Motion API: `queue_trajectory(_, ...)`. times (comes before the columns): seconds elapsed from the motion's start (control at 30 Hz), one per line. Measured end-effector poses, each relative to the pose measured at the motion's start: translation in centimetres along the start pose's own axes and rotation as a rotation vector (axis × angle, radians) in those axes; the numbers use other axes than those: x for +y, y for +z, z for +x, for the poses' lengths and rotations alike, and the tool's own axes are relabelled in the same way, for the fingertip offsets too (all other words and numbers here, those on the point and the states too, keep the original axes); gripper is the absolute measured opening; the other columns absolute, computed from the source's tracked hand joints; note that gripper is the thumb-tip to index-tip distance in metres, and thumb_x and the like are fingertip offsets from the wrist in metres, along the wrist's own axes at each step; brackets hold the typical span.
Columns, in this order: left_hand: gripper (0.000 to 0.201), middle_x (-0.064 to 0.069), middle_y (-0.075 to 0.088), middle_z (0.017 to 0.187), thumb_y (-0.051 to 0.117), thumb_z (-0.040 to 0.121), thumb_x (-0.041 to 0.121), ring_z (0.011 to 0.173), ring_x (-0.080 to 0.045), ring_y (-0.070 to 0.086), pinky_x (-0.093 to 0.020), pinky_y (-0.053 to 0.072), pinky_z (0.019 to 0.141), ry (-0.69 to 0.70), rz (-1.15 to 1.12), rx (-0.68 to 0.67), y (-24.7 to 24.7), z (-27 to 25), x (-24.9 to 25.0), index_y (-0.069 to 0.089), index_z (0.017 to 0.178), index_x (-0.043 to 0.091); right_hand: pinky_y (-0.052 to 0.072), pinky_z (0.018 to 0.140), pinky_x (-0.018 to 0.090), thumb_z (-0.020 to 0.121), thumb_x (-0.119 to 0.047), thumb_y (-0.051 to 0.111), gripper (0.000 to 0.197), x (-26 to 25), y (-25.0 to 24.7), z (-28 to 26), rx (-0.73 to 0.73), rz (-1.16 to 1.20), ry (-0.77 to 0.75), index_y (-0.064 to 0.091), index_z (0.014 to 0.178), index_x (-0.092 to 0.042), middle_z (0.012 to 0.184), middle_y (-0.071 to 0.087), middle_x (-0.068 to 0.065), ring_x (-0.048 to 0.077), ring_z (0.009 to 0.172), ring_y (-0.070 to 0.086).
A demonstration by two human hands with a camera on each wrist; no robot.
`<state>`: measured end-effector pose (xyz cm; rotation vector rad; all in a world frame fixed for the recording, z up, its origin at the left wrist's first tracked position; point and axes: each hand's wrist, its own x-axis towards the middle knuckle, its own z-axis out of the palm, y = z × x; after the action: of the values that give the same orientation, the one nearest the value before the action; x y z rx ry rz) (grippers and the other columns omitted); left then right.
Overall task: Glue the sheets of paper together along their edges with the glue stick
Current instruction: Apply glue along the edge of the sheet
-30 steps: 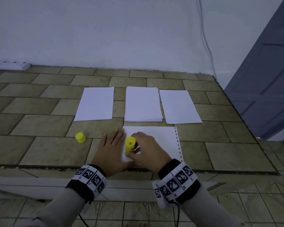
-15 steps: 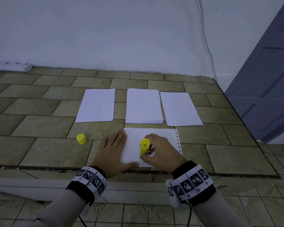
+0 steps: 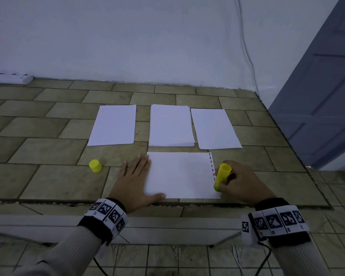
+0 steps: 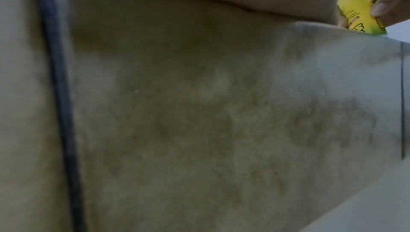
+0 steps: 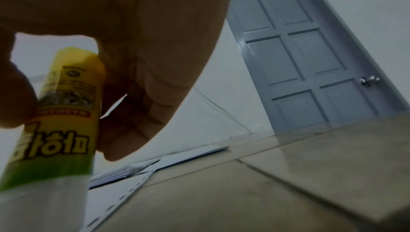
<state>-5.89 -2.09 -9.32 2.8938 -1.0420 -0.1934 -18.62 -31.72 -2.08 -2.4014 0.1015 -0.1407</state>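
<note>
while the right hand (image 3: 240,181) has its fingers (image 5: 124,130) curled round the glue stick (image 3: 222,174), tip down at the near right corner of the sheet (image 3: 177,174), the left hand (image 3: 133,180) lies flat and open, fingertips on the sheet's left edge and thumb along its near edge. the sheet lies on the tiled surface (image 3: 48,152) between the two hands; the dashed strip (image 3: 212,166) runs just left of the right fingers. the cap (image 3: 95,165) sits well left of the left fingers, and three more lots of paper (image 3: 170,125) lie beyond both hands.

to do this stroke well, i judge the stick should stay a little tilted with light, even pressure, drawn away from the body along the dashed strip in one line, without running off onto the tiles. the left palm should press firmly so the sheet does not skid or wrinkle.

compared with half a second ago, the stick has travelled from mid-sheet along the near edge to the right corner; a second ago it was close beside the left fingers. the left hand has not shifted, nor has the cap.
</note>
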Motion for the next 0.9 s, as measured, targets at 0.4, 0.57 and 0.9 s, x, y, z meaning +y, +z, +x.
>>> queue_trajectory(0.4,0.128,0.002,-0.005,0.163,0.003,0.061,0.1,0.147,-0.011,-0.012,-0.049,-0.003,0.121,0.004,-0.031,0.051,0.3,0.2,0.0,0.006,0.156,0.013,0.056,0.075,0.039,0.075,-0.017,0.076,0.026,-7.8,7.1,4.1,-0.204,0.167,-0.217,0.064,0.097,-0.009,0.098,0.062,0.006,0.018,0.086,0.063)
queue_trajectory(0.57,0.123,-0.006,0.023,0.16,0.01,0.068,0.097,0.149,-0.025,0.016,-0.057,0.014,0.118,0.036,-0.069,0.085,0.8,0.5,0.0,0.035,0.15,0.008,0.05,0.077,0.036,0.077,-0.015,0.075,0.027,-10.1,8.8,5.1,-0.252,0.093,-0.278,0.061,0.098,-0.008,0.097,0.06,0.008,0.018,0.084,0.055)
queue_trajectory(0.9,0.125,-0.005,0.025,0.159,0.017,0.065,0.1,0.149,-0.024,0.014,-0.055,0.007,0.119,0.06,-0.082,0.141,0.0,0.1,0.3,0.026,0.153,0.013,0.043,0.078,0.029,0.081,-0.015,0.073,0.032,-10.5,8.8,8.3,-0.293,-0.031,-0.308,0.061,0.109,-0.004,0.102,0.06,0.013,0.02,0.088,0.054)
